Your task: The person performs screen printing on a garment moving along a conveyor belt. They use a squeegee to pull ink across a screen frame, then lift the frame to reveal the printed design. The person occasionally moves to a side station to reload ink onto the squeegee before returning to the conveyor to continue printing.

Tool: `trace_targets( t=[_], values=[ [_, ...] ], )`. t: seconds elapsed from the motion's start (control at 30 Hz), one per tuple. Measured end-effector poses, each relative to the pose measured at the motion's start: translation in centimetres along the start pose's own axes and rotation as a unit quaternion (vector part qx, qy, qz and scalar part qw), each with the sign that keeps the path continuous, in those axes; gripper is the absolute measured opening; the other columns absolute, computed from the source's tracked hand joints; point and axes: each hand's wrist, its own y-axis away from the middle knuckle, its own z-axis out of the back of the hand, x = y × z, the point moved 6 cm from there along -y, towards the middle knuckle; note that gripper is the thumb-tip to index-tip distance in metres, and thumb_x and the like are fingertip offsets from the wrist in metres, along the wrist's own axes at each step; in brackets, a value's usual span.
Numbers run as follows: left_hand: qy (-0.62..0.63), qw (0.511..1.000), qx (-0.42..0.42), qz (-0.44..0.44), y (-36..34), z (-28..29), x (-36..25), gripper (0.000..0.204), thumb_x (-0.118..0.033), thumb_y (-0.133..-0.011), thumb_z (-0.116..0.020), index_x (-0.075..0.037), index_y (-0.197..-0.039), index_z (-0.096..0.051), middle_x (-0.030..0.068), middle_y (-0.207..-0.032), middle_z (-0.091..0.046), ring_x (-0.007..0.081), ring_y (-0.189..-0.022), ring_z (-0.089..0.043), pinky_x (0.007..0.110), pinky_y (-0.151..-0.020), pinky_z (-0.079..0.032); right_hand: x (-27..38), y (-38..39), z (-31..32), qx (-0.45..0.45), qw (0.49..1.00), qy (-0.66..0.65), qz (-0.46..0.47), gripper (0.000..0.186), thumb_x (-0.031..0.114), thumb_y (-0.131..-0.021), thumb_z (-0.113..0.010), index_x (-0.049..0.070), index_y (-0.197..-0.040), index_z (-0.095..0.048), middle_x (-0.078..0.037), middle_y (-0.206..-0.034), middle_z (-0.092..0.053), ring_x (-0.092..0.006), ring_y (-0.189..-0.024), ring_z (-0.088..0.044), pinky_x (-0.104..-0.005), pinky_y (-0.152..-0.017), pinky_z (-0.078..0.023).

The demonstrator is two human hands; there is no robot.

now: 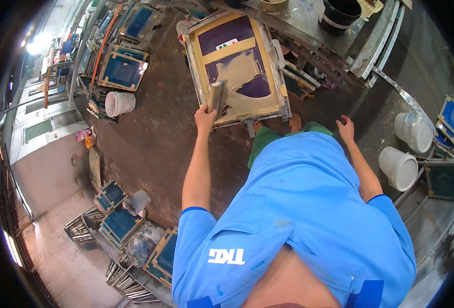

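My left hand (205,119) is closed around one end of a silvery squeegee (217,95), which slants up over the lower left edge of a screen-printing frame (280,77). The frame has dark purple mesh (232,37) bordered by tan tape, with a tape strip across its upper part. A small printed patch in white, green and red (227,44) shows above that strip. Wet-looking beige ink (233,69) covers much of the lower mesh. My right hand (345,128) hangs at my side away from the frame, holding nothing, its fingers apart and slightly bent.
A metal table (309,25) with a black bucket (340,15) stands beyond the frame to the right. White buckets (399,168) sit at my right. On the left are a white bucket (119,103) and several blue-mesh screens (123,71). More screens (120,224) lean at the lower left.
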Motion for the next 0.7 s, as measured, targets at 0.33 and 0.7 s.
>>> trace_targets(
  t=[0.33,0.7],
  values=[
    [0.345,0.930,-0.115,0.055,0.3,-10.1,-8.3,0.021,-0.008,-0.074,-0.070,0.006,-0.090,-0.069,0.0071,-0.078,-0.070,0.0140,-0.070,-0.062,0.031,-0.065,-0.047,10.6,-0.2,-1.7,0.093,0.984,-0.136,0.070,0.045,0.025,-0.083,-0.073,0.006,-0.122,-0.063,-0.016,-0.116,-0.066,-0.0271,-0.107,-0.062,-0.0371,-0.093,-0.049],
    [0.338,0.933,-0.074,0.100,3.5,-7.7,-2.8,0.020,-0.005,-0.081,-0.070,0.003,-0.099,-0.070,0.0070,-0.090,-0.071,0.0113,-0.076,-0.063,0.027,-0.069,-0.050,32.0,-7.7,-4.5,0.150,0.951,-0.233,0.138,0.057,0.030,-0.085,-0.073,0.005,-0.133,-0.054,-0.016,-0.126,-0.059,-0.0260,-0.112,-0.060,-0.0367,-0.095,-0.047]
  ],
)
